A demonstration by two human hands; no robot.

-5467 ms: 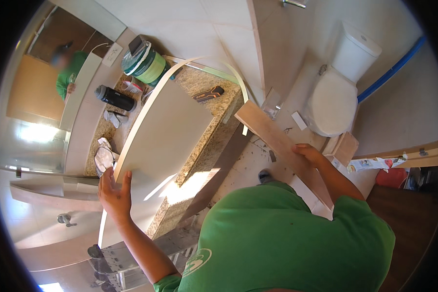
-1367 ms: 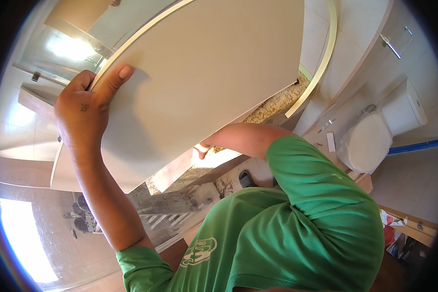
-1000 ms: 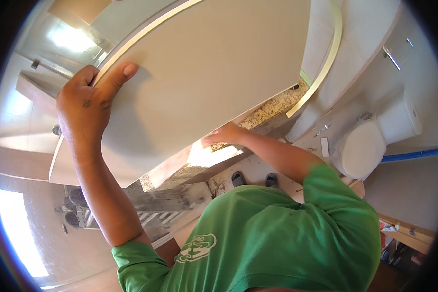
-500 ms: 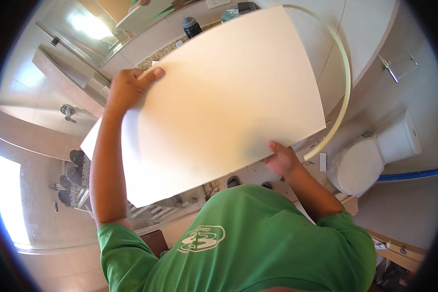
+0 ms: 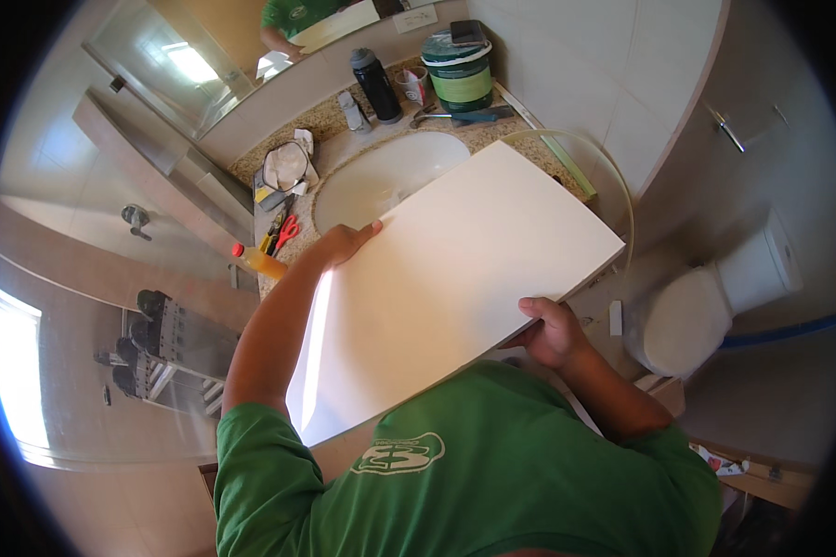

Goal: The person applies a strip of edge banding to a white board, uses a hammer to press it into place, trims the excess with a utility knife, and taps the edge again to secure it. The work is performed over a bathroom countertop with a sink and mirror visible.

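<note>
A white rectangular board (image 5: 455, 288) is tilted in front of my green shirt, held in both hands. My left hand (image 5: 348, 245) grips its far left edge, with the thumb on the white face. At the near right edge my right hand (image 5: 555, 332) closes round the rim, thumb on top and fingers underneath. A thin pale strip (image 5: 633, 218) curves in a loop beyond the board's right end; where it joins the board I cannot tell. Behind the board is an oval sink (image 5: 381, 181), partly covered by it.
On the granite counter (image 5: 320, 125) stand a dark bottle (image 5: 376, 88) and a green bucket (image 5: 460, 82). Red-handled scissors (image 5: 288, 232) and an orange-filled bottle (image 5: 262, 261) lie at its left. A toilet (image 5: 683, 320) stands right; a ladder (image 5: 181, 362) is at left.
The board has come down and nearer my body, uncovering the sink and counter items. Both hands keep their grip; my left hand has moved right and lower. The pale strip shifted left.
</note>
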